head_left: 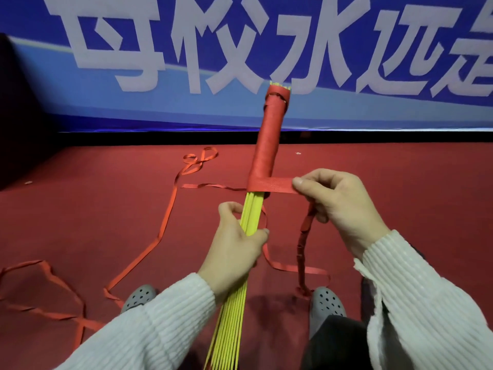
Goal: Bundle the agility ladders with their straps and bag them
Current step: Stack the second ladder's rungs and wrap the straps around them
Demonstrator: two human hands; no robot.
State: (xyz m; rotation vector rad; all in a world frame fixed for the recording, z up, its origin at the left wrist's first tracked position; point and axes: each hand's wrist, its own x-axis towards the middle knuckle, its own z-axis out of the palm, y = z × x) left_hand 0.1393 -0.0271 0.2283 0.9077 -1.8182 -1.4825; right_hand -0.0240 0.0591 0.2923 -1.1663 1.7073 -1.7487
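Observation:
A bundle of yellow ladder rungs points up and away from me at the centre of the view. Its upper half is wound tightly in red strap. My left hand grips the bare yellow rungs just below the wrapping. My right hand pinches a flat stretch of the red strap pulled taut to the right of the bundle, level with the lowest turn. More strap hangs twisted below my right hand.
Loose red strap trails in loops over the red carpet to the left and by my grey perforated shoes. A blue banner with large white characters stands behind the floor edge.

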